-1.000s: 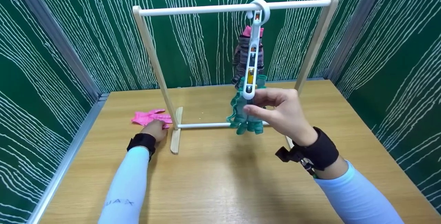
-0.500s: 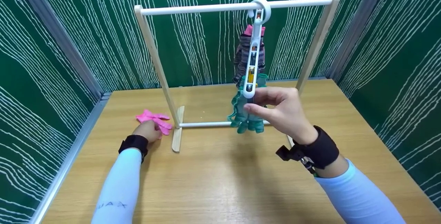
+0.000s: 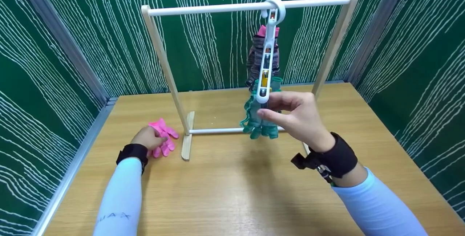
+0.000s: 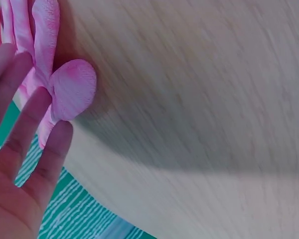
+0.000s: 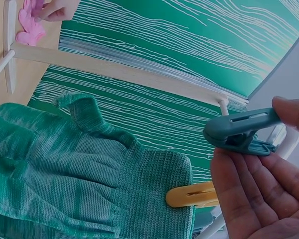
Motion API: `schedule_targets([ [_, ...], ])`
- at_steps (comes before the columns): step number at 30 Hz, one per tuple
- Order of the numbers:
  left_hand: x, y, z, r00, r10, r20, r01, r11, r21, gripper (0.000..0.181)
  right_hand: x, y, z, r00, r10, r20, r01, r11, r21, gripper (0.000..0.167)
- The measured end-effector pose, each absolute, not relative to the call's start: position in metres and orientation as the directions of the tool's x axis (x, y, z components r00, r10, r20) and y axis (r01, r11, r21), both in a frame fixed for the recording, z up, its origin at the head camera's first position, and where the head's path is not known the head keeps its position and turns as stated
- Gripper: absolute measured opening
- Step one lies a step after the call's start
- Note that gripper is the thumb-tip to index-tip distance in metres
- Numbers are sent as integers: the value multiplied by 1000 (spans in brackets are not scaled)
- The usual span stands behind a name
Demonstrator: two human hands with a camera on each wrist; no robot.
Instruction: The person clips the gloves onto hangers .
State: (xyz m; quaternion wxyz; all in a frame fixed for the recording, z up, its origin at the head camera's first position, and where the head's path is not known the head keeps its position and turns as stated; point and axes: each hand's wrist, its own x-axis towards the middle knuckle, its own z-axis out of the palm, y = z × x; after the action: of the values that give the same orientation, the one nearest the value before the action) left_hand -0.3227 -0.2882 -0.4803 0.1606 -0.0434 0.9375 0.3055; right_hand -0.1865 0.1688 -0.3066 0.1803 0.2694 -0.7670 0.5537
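Note:
My left hand [image 3: 147,138] pinches a pink glove [image 3: 170,132] on the table, left of the rack; the left wrist view shows spread fingers against the glove's fabric, with the thumb out of sight. My right hand [image 3: 298,116] holds a dark teal clothespin [image 5: 241,130] between thumb and fingertips, at the near end of a white clip hanger [image 3: 269,43]. A green knitted glove [image 5: 79,164] hangs beside that hand from a yellow clothespin [image 5: 192,195]. Farther back, a dark striped glove [image 3: 258,52] and a bit of pink fabric [image 3: 262,31] hang from the same hanger.
A wooden rack with a white top rail [image 3: 214,9] stands on the wood table [image 3: 225,178] and carries the hanger's hook [image 3: 280,11]. The rack's left foot [image 3: 187,147] lies just right of the pink glove. Green walls with white lines enclose the table.
My left hand has moved left and toward me, and the pink glove has come with it, turning so its fingers point more toward me. My right hand stays at the hanger's near end.

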Motion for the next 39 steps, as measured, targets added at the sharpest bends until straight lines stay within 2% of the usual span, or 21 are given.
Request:
schedule_targets([
  [4, -322, -288, -480, -961, -17, -275, -159, 849, 504, 34, -186, 169, -306, -786, -221, 577, -617, 240, -749, 25],
  [6, -323, -287, -480, -977, -33, -211, -130, 875, 466, 33, -186, 168, -305, -784, -224, 579, -620, 239, -747, 24],
  [12, -324, -280, -483, -984, -154, -92, -178, 886, 428, 36, -186, 168, -304, -780, -227, 584, -626, 241, -742, 24],
  [20, -325, -276, -490, -973, -213, -93, -233, 907, 352, 45, -187, 169, -304, -755, -233, 613, -655, 229, -720, 24],
  [28, -324, -271, -494, -955, -269, -123, -296, 867, 402, 48, -188, 170, -304, -745, -234, 625, -667, 237, -706, 19],
  [34, -329, -275, -497, -953, -275, -131, -304, 874, 379, 44, -188, 171, -303, -759, -190, 622, -650, 271, -710, 16],
  [39, -331, -279, -500, -952, -267, -151, -306, 859, 410, 44, -189, 173, -304, -754, -160, 637, -653, 284, -702, 15],
])
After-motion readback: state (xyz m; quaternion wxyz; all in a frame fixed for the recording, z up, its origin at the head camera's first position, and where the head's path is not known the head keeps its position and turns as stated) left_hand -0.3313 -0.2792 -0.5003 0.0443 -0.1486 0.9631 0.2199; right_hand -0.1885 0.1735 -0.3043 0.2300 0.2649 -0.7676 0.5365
